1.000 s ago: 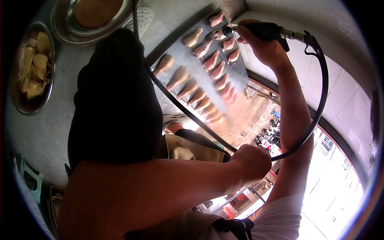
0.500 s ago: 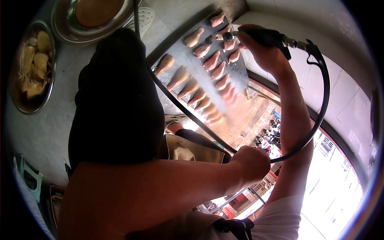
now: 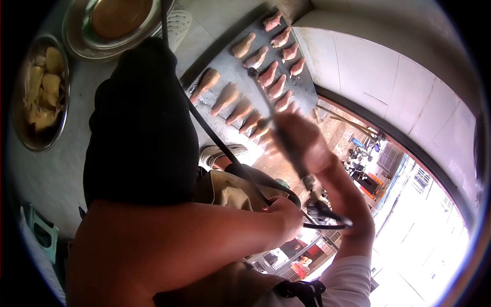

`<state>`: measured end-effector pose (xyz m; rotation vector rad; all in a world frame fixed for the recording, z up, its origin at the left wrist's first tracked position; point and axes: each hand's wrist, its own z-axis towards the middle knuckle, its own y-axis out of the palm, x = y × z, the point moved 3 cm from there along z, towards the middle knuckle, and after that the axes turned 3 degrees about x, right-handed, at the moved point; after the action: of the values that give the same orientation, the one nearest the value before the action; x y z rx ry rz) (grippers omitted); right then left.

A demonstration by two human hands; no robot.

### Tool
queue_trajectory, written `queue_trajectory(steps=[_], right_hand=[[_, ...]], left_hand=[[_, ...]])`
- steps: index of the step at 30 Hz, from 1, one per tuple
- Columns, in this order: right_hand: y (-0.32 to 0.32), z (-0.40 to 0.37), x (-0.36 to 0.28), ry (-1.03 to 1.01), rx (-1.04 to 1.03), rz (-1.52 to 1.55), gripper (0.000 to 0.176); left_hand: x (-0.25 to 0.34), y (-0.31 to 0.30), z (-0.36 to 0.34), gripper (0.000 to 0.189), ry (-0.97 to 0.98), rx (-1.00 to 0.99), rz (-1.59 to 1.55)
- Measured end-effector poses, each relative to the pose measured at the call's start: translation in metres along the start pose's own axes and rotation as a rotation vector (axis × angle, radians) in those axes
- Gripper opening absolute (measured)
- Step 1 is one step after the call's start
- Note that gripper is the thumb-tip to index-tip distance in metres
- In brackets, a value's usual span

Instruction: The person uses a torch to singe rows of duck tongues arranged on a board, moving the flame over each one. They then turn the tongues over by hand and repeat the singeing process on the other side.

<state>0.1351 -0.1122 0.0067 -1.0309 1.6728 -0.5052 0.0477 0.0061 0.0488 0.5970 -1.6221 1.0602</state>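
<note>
My right hand point(image 3: 307, 140) is closed around the dark handle of a gas torch point(image 3: 287, 146), blurred by motion. The torch's thin tube and round nozzle reach over a metal sheet point(image 3: 230, 66); no flame can be made out. Several chicken drumsticks point(image 3: 224, 100) lie in rows on that sheet, some pale tan, others pinker. The torch and right hand hide part of the rows. Lower down, my left hand point(image 3: 286, 220) grips the black hose point(image 3: 209, 128), which loops round from there to the back of the torch.
An oval metal bowl point(image 3: 65, 115) with yellowish pieces stands on the floor at left. A round metal basin point(image 3: 76, 43) is at the top left. My dark-clothed knee point(image 3: 143, 128) is between them and the sheet. White tiled wall point(image 3: 368, 66) rises at right beside a doorway; a green stool point(image 3: 43, 230) is lower left.
My right hand has swung the torch down and left from beside the wall, so its nozzle points up across the sheet. My left hand has shifted left and down, and the hose loop has dropped.
</note>
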Motion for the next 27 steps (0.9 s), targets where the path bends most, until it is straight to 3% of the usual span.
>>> queue_trajectory(steps=[1, 5, 9, 15, 18, 23, 27], right_hand=[[0.004, -0.005, -0.010, -0.215, 0.011, -0.227, 0.018], [0.017, -0.028, -0.017, -0.199, 0.047, -0.187, 0.027], [0.027, -0.041, -0.022, -0.215, 0.158, -0.227, 0.036], [0.043, -0.067, -0.009, -0.255, 0.260, -0.309, 0.044], [0.054, -0.079, -0.007, -0.223, 0.310, -0.303, 0.046], [0.067, -0.090, -0.006, -0.220, 0.437, -0.189, 0.035], [0.088, -0.101, 0.004, -0.162, 0.464, -0.206, 0.049]], left_hand=[[-0.001, 0.006, -0.002, 0.026, -0.004, -0.039, 0.031], [-0.005, 0.015, -0.012, 0.030, 0.045, -0.184, 0.193], [-0.013, 0.026, -0.009, 0.029, -0.027, -0.236, 0.079], [-0.026, 0.029, -0.020, 0.022, 0.061, -0.153, 0.181], [-0.028, 0.050, -0.009, 0.036, -0.088, -0.216, 0.222], [-0.035, 0.061, -0.016, 0.012, 0.040, -0.189, 0.300], [-0.039, 0.068, -0.017, 0.007, 0.114, -0.105, 0.332]])
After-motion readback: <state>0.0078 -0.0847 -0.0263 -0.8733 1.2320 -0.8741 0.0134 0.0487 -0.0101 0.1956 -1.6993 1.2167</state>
